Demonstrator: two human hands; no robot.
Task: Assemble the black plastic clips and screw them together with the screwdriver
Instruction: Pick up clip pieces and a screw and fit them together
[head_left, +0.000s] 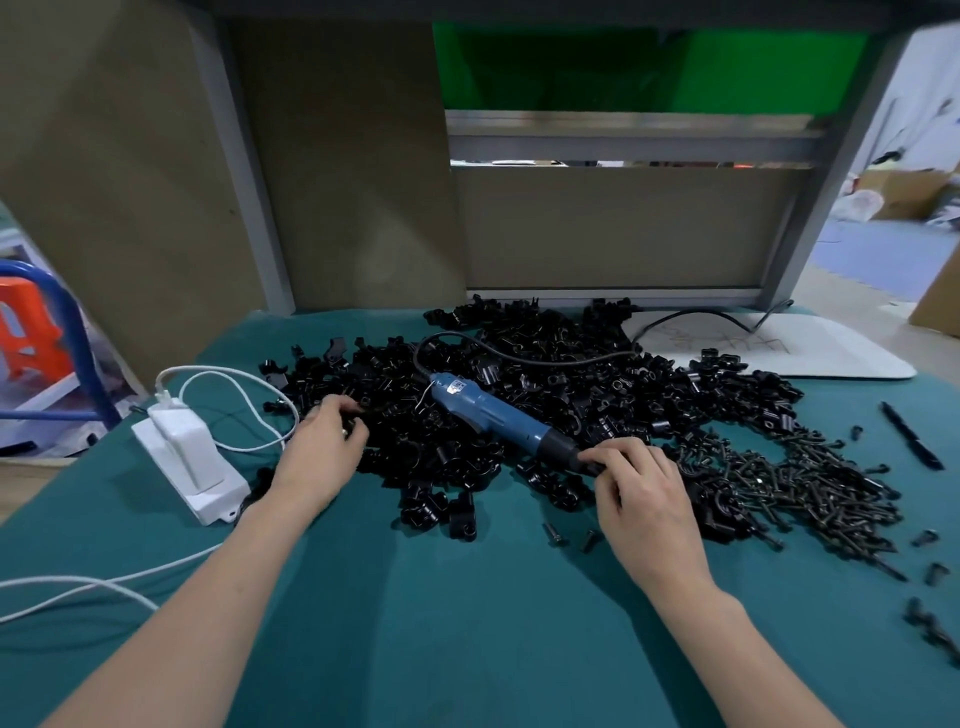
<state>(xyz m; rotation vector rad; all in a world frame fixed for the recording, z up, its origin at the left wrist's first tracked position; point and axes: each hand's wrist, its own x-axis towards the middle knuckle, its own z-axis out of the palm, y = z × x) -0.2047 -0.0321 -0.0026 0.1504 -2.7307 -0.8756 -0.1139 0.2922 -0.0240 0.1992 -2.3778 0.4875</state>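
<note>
A large heap of black plastic clips (545, 374) covers the middle of the teal table. On the heap lies a blue electric screwdriver (493, 413), its black tip pointing to the lower right. My right hand (641, 493) has its fingers curled round that black tip end (584, 457). My left hand (324, 449) reaches into the heap's left edge, its curled fingers pinching a black clip (358, 410). A pile of dark screws (795, 488) lies right of my right hand. Two loose screws (569, 535) lie on the cloth in front of the heap.
A white power adapter (189, 457) with white cables (234, 389) sits left of my left hand. A black pen (911, 436) lies at the right. A white board (779, 345) lies at the back right. A few clips (930, 631) lie near the right edge. Cardboard panels wall the back.
</note>
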